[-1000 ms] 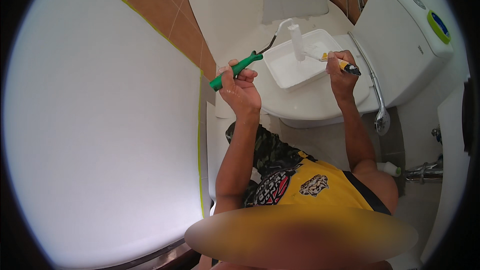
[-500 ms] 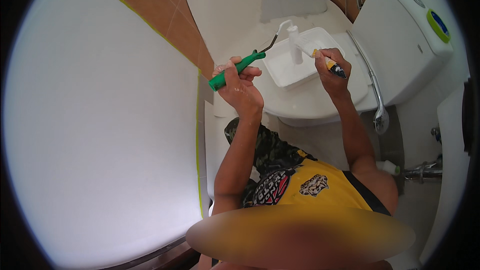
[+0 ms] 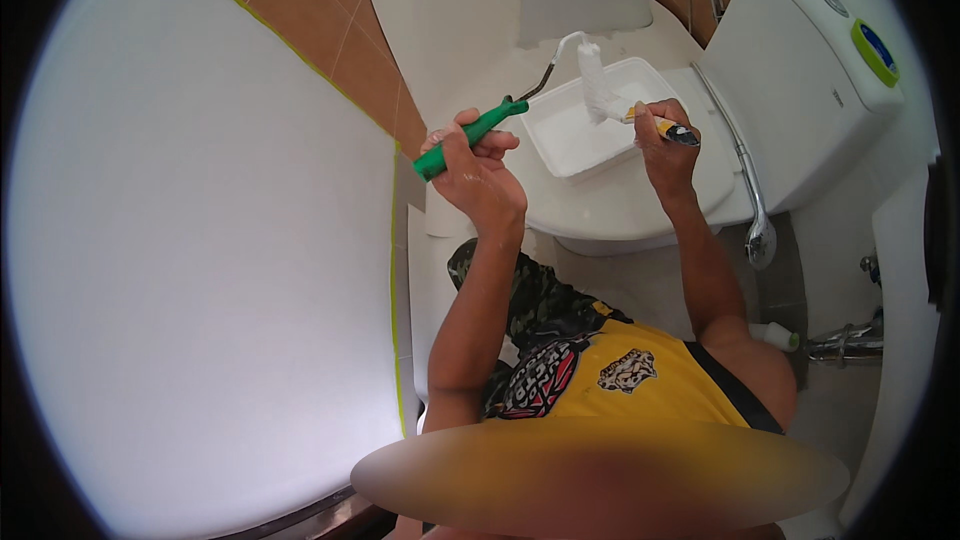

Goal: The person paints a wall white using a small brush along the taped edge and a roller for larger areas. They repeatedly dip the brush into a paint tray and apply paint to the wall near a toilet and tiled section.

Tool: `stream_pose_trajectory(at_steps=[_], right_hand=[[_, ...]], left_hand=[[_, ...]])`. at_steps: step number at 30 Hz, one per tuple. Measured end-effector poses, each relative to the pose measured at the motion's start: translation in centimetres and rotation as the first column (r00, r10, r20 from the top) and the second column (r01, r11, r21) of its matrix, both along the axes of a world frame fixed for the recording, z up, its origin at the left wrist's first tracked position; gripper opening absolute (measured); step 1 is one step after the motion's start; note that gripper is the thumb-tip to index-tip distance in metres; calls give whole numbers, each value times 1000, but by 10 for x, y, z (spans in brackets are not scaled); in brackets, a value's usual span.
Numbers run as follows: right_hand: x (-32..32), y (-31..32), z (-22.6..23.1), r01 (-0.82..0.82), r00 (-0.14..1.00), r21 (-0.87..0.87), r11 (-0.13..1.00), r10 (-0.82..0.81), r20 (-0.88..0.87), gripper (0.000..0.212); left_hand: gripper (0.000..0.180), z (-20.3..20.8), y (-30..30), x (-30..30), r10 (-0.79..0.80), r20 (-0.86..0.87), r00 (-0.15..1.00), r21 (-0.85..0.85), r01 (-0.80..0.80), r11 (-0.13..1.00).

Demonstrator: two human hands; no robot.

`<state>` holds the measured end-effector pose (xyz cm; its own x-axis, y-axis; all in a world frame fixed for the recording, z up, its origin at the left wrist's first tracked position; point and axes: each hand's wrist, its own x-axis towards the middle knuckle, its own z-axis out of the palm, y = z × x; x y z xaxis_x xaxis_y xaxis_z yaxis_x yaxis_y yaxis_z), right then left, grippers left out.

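Note:
My left hand (image 3: 476, 168) is closed round the green handle of a paint roller (image 3: 478, 136). The roller's bent wire frame reaches up and right, and its white-coated sleeve hangs over a white paint tray (image 3: 556, 166). In my right hand (image 3: 664, 148) is a paintbrush (image 3: 672, 127) with a yellow and black handle. Its white bristle end points left and meets the lower part of the roller sleeve. White smears mark my left hand. The tray rests on the closed toilet lid (image 3: 600, 208).
A metal shower head and wand (image 3: 752, 202) lies beside the toilet tank (image 3: 815, 80). On the tank sits a green-rimmed roll of tape (image 3: 876, 52). At left a white wall panel (image 3: 200, 240) is edged with yellow-green tape. Metal pipework (image 3: 845, 345) stands at lower right.
The brush has moved down and left along the roller sleeve, from its upper part to near its lower end. My left hand and the roller have shifted only slightly.

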<state>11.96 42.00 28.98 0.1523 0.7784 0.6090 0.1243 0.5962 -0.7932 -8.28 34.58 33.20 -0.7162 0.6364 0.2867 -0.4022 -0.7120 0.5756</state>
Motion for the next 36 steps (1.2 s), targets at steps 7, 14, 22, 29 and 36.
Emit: stream_pose_trajectory(at_steps=[7, 14, 22, 29, 36], right_hand=[[12, -3, -25, -26, 998, 29, 999, 24, 61, 12], [27, 1, -19, -102, 991, -72, 992, 95, -91, 9], [47, 12, 10, -65, 996, -124, 990, 58, -63, 13], [42, 18, 27, -216, 975, -167, 962, 205, -81, 14], [57, 35, 40, -194, 978, -293, 936, 207, 17, 13]], left_hand=[[33, -9, 9, -12, 36, 54, 998, -63, -33, 998], [41, -14, 16, -19, 96, 218, 971, -182, -56, 982], [35, -21, 20, -33, 39, 257, 966, -156, 2, 988], [23, -25, 21, -33, -20, 258, 966, -162, 64, 985], [18, -29, 22, -40, -99, 247, 964, -80, 122, 989]])
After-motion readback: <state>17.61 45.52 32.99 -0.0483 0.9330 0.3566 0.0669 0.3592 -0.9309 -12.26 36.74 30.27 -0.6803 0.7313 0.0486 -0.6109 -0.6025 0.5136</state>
